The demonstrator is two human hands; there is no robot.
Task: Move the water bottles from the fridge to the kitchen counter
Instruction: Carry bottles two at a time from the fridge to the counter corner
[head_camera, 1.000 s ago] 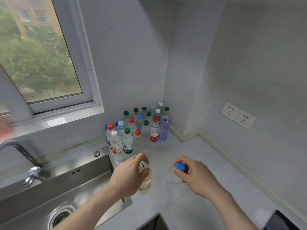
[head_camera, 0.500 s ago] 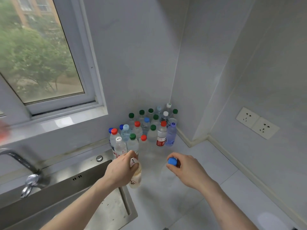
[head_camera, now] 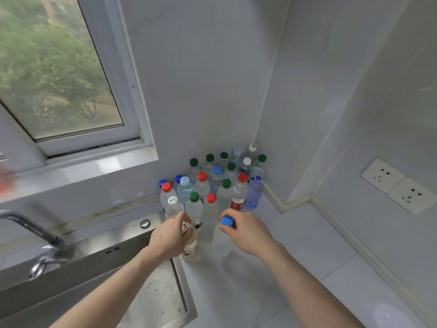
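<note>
Placement step in hand: left hand grips a beige bottle, right hand grips a blue-capped clear bottle, both at the tabletop beside the sink. Next move calls for releasing both upright, clear of the bottle cluster standing behind in the corner.

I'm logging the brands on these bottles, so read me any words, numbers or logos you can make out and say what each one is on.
"6" or "G": one dark mark on the pale purple bottle; I cannot tell which.
Red label on the red-capped bottle: print too small to read.
White cap sticker: marks blurred.
Label on the bottle in the left hand: dark characters, unreadable.
Bottle in the right hand: no text visible.
</note>
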